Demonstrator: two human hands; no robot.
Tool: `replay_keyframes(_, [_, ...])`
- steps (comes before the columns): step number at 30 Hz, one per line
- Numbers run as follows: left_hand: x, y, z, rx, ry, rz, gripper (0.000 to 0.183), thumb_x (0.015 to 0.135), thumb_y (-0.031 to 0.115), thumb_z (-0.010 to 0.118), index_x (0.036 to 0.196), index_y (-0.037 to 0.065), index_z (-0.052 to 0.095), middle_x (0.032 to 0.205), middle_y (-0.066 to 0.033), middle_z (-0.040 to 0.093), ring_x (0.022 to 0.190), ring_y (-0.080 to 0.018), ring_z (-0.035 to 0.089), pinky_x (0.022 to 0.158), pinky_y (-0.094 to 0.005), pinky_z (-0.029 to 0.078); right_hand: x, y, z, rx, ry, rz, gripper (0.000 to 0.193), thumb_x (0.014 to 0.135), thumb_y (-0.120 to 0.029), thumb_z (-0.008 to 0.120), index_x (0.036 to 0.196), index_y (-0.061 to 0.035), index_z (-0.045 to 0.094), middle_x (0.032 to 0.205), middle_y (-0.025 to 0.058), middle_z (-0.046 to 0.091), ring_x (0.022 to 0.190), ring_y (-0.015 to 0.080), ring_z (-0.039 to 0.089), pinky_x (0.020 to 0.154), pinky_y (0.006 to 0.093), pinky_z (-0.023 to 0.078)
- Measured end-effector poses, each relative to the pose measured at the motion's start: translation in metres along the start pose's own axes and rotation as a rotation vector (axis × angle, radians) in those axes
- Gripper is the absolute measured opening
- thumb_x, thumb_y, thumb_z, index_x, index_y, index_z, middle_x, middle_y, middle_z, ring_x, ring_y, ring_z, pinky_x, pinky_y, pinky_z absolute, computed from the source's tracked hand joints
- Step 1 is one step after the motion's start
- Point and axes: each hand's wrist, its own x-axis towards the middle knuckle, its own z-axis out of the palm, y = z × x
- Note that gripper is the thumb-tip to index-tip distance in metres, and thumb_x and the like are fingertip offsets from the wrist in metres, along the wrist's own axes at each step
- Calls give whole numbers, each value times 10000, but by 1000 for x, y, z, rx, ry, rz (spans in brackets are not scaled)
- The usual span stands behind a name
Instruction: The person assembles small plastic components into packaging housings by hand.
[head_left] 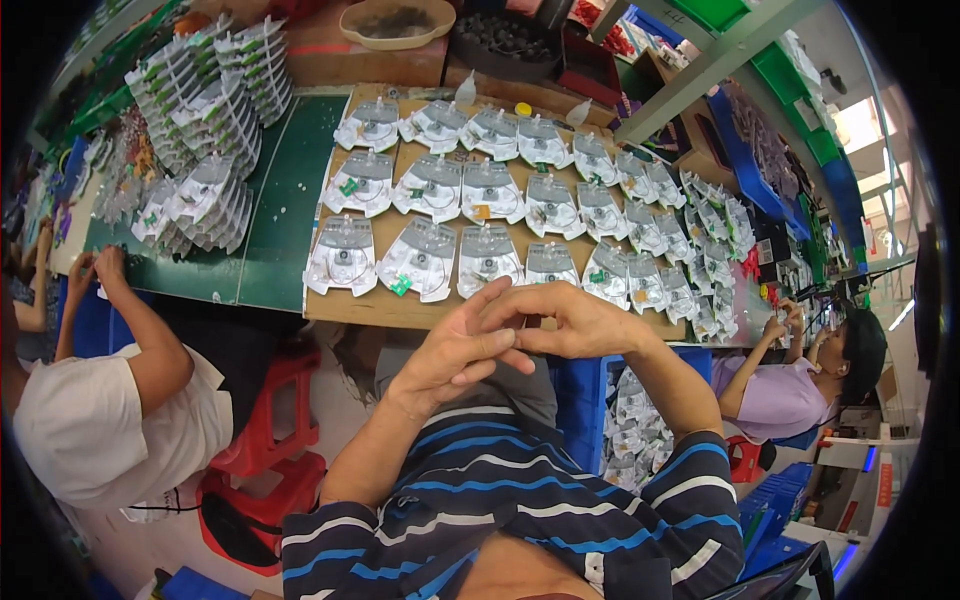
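Note:
My hands meet in front of my chest, over the near edge of the work table. My left hand [450, 352] has its fingers apart and partly stretched, with no part visible in them. My right hand [580, 318] reaches across to it, its thumb and fingertips drawn together against the left thumb and fingers. Anything small inside that pinch is hidden. Just beyond lie rows of white-and-clear plastic housings [490, 258] on a brown board [390, 308]. Small green pieces [402, 284] and an orange piece [482, 212] sit on some of them.
Stacked housings [205, 190] stand on the green table [285, 200] at left, beside a seated co-worker [120, 410]. More housings crowd the board's right end. A blue crate [585, 405] with housings is below the table edge. Another person [780, 390] sits at right; red stools [275, 420] stand at left.

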Motion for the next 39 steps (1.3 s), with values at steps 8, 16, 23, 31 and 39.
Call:
replay_keyframes(8, [22,4,7,-105,135,-33,475,977,137,566,1385,-22,383,1188,-167,553,800,-190,683,351,-144,291,-5,22,-15,84,365,104,202,848,-124,696,1021,-21,683,947,83,691,861,159,655,774,302,514])
replay_keyframes(16, [32,11,-1,-642,515,135,224,907,78,564,1096,-41,547,1040,-173,594,806,-211,557,526,-256,444,71,87,-57,-516,777,-92,103,809,-5,644,910,3,663,917,104,657,760,259,632,671,340,497])
replay_keyframes(23, [6,14,-25,-493,269,114,462,736,-116,469,1184,-6,494,1103,-159,584,902,-239,562,489,-216,390,97,93,-54,-652,742,122,295,817,-33,636,1109,-18,598,895,145,678,799,311,666,689,403,516])
replay_keyframes(31, [22,15,-31,-576,366,236,334,841,-82,521,1171,-41,494,1116,-184,582,948,-250,583,568,-224,488,99,79,-53,-761,685,225,434,819,-85,672,1224,-51,518,877,137,674,784,324,661,695,432,509])
replay_keyframes(39, [37,24,-35,-584,173,262,521,984,410,473,1292,-9,502,1274,-168,571,1207,-289,542,1058,-427,410,55,-13,-7,-554,393,-288,319,805,-31,657,1120,-34,613,1104,130,620,952,323,614,797,407,506])
